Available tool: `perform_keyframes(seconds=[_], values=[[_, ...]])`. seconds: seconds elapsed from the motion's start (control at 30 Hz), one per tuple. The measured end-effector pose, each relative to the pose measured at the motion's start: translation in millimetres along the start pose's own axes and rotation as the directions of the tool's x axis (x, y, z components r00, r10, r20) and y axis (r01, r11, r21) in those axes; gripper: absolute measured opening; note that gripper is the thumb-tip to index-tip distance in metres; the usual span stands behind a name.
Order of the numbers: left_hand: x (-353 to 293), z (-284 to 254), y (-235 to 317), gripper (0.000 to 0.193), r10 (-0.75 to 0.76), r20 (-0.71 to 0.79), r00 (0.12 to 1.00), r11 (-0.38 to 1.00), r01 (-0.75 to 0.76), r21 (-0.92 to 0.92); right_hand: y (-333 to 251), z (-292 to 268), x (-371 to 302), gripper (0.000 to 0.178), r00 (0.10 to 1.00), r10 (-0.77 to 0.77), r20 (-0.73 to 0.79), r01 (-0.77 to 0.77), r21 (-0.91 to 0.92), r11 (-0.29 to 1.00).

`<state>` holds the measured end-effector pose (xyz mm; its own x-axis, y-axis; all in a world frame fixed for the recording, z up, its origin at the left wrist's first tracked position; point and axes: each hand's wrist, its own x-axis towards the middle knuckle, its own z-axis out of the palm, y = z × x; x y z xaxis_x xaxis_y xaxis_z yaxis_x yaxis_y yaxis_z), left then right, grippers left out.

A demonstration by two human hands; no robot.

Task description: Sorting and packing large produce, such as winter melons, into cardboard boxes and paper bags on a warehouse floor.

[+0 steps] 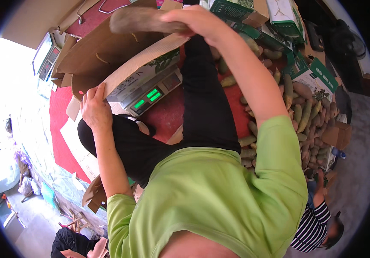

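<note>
My right hand (198, 21) is closed round one end of a long, thick, brownish vegetable (144, 20), which looks blurred and is held over an open cardboard box (146, 58). Its exact kind is hard to make out. At the box's near left corner, my left hand (96, 109) grips the cardboard edge. The box rests on a digital scale (150, 98) whose display glows green. What lies deep inside the box is hidden from me.
A heap of long green and brown vegetables (307, 112) covers the red floor covering (163, 120) on the right. Green and white cartons (284, 19) stand behind it. Another scale (47, 60) is at the far left. A person in a striped shirt (311, 230) sits lower right.
</note>
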<state>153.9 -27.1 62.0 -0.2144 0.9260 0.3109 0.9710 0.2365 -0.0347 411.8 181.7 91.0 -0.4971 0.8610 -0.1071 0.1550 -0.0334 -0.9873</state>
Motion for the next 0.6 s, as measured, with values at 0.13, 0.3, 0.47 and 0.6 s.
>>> perform_keyframes(seconds=[0.13,0.3,0.47,0.6], values=[[0,1,-1,0.040,-0.018,0.013,1.000,1.000,0.018,0.001,-1,58,38,0.047,0.975,0.167,0.147,-0.141,-0.176,0.974],[-3,2,-6,0.044,-0.014,0.047,0.999,1.000,0.013,0.019,17,61,36,0.039,0.975,-0.175,0.137,0.221,-0.547,0.807],[-1,7,-8,0.047,-0.014,0.063,0.998,1.000,0.015,-0.008,6,-4,-45,0.017,0.934,-0.302,-0.191,0.259,-0.222,0.940],[-1,9,-7,0.046,0.041,0.031,0.999,0.999,-0.041,-0.020,87,-79,-103,0.024,0.916,-0.169,-0.363,0.066,-0.278,0.958]])
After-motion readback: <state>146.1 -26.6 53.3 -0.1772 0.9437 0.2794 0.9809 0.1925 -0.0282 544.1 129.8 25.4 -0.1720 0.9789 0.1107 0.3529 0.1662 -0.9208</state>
